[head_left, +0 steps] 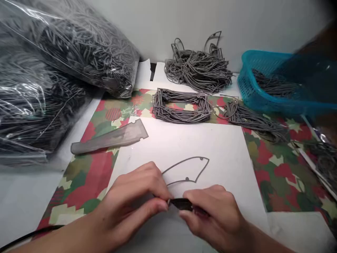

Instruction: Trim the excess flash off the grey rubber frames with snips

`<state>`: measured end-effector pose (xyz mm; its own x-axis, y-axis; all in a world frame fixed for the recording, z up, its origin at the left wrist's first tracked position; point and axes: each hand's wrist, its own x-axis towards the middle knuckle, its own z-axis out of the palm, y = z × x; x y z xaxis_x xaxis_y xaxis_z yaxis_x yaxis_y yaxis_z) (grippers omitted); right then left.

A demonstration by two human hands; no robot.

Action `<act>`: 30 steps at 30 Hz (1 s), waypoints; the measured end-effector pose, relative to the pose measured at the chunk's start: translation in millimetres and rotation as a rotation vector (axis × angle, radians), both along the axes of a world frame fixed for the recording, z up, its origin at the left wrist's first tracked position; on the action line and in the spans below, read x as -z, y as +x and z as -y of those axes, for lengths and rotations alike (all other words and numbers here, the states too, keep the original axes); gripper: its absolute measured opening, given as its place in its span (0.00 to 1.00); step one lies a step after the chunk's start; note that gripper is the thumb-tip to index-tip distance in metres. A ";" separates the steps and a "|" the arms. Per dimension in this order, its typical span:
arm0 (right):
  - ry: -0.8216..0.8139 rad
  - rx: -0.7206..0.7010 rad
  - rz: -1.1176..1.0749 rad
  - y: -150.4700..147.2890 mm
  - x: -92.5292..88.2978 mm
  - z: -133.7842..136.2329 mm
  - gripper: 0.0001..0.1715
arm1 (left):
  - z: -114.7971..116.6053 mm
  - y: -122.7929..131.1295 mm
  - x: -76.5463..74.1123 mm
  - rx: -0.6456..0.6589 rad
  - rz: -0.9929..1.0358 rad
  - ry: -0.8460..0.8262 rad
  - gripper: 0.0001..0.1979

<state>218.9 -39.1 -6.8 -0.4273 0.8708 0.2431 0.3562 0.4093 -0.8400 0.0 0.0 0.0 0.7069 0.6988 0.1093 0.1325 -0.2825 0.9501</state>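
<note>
My left hand is closed in a pinch on a thin dark grey gasket-like loop, whose far end with two small round tabs stands out above the white sheet. The rest of the loop is hidden behind my fingers. My right hand is closed around a small dark pointed tool; its exact kind does not show. The tool's tip meets the left fingertips, where a small bit of the loop appears to sit.
A grey translucent strip lies left of the sheet. Behind it are a rectangular stack of loops, a tangled pile and a loose bundle. Clear bags stand left, a blue basket right. A black cable runs lower left.
</note>
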 end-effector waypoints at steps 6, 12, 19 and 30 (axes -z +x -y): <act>-0.037 -0.048 -0.034 -1.2 -0.5 0.2 0.19 | -0.7 0.7 -1.6 -0.003 0.000 0.011 0.06; -0.059 -0.067 -0.043 -0.2 -0.9 -2.1 0.18 | -0.2 0.6 -2.1 0.004 0.009 0.018 0.06; -0.042 -0.056 -0.043 -0.5 -1.8 -0.9 0.18 | -0.4 0.8 -1.4 0.004 0.010 0.035 0.07; -0.039 -0.060 -0.039 -0.6 -2.3 -1.6 0.18 | -0.3 -0.4 0.0 0.023 -0.006 0.021 0.07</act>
<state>218.3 -37.5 -4.4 -0.4695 0.8533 0.2269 0.2985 0.3953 -0.8687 -0.4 0.3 0.0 0.7232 0.6802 0.1197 0.1312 -0.3054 0.9431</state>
